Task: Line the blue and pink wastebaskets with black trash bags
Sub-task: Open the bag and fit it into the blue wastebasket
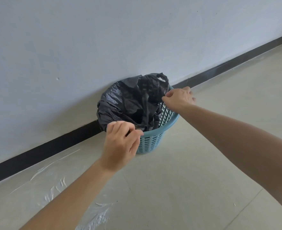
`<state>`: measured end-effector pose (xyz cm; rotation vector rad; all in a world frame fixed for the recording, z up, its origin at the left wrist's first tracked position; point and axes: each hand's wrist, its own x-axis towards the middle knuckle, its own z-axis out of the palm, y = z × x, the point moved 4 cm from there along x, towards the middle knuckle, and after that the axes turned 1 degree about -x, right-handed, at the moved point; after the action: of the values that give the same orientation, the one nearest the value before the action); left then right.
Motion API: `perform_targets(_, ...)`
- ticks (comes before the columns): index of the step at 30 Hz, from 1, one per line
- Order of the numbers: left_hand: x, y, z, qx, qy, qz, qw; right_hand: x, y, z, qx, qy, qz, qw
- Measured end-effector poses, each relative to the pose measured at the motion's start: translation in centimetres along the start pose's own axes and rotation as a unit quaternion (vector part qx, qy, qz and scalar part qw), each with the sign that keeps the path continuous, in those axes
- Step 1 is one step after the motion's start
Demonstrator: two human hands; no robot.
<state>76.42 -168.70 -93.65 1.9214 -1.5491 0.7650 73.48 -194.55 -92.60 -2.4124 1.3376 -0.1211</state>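
A blue perforated wastebasket (155, 138) stands on the floor against the wall. A black trash bag (130, 103) sits in it, folded over the rim on the left and far sides, with one handle loop sticking up at the back. The near right rim is bare. My left hand (122, 143) pinches the bag's edge at the near rim. My right hand (180, 98) pinches the bag's edge at the right rim. No pink wastebasket is in view.
A white wall (103, 39) with a black baseboard (45, 151) runs behind the basket. The floor is pale tile (203, 171) with clear plastic film (54, 185) lying crumpled at the lower left.
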Motion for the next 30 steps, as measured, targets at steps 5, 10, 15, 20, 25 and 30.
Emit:
perform_targets(5,-1.5,0.9,1.0,-0.037,-0.037,0.009,0.999,1.2,0.0,0.4,0.240,0.026,0.051,0.969)
perform_targets(10,-3.1,0.4,1.5,0.009,-0.071,-0.009,0.997,1.5,2.8,0.7,0.334,-0.003,0.163,0.929)
perform_targets(15,-4.0,-0.8,1.7,0.062,-0.082,0.041,0.994,3.5,5.7,1.3,0.294,-0.019,0.164,0.941)
perform_targets(20,-5.1,-2.3,1.7,0.089,-0.122,0.049,0.987,2.7,6.0,0.7,0.133,0.043,0.088,0.986)
perform_targets(25,-0.8,0.8,1.0,0.041,-0.022,-0.011,0.999,0.9,5.4,2.7,0.213,-0.110,0.119,0.964)
perform_targets(30,3.5,2.3,2.0,0.029,-0.081,-0.096,0.992,-0.8,6.5,3.3,0.459,-0.081,0.228,0.855)
